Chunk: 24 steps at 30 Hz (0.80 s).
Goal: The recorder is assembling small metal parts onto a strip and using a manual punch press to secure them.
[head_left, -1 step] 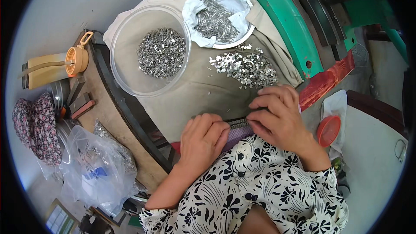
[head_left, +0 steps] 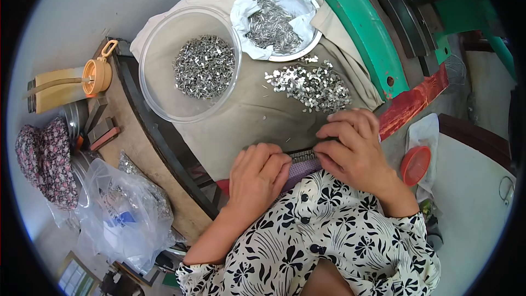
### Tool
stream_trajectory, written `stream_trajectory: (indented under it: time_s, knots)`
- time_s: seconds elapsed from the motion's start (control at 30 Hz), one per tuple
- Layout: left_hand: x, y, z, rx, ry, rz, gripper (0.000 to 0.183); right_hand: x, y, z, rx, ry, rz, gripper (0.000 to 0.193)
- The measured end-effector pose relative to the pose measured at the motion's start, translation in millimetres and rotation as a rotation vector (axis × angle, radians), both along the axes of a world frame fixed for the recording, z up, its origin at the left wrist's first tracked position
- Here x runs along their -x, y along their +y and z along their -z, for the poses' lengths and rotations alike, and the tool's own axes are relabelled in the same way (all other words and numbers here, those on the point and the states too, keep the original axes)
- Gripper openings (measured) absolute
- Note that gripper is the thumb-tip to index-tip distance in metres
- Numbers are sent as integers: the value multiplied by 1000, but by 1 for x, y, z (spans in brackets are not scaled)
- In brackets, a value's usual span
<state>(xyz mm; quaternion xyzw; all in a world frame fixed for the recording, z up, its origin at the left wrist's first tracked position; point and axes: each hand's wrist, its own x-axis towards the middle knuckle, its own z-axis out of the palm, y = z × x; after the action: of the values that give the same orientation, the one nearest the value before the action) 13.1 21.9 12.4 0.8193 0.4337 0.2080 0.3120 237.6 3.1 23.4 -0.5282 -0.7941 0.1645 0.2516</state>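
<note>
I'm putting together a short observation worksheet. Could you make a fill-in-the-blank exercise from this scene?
1. A row of small metal pieces shows ____ the left hand and the right hand.
2. The loose pile of shiny flat pieces lies nearer the person's ____ hand.
3. The clear round tub stands on the picture's ____ side of the white-lined bowl.
4. The curved frame beside the bowl is painted ____.

Missing words: between; right; left; green.

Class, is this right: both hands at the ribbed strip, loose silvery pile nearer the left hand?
No: the head view shows the loose silvery pile nearer the right hand than the left hand. Both are at the ribbed strip.
</note>
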Motion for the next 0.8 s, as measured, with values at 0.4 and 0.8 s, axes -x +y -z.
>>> stream_trajectory:
  time_s: [0.4,0.8]
  knots:
    - [-3,1,-2,86,-31,-11,20,1,14,1,-6,13,-4,17]
    - [-2,5,-3,133,38,5,25,62,64,24,-174,-131,-6,16]
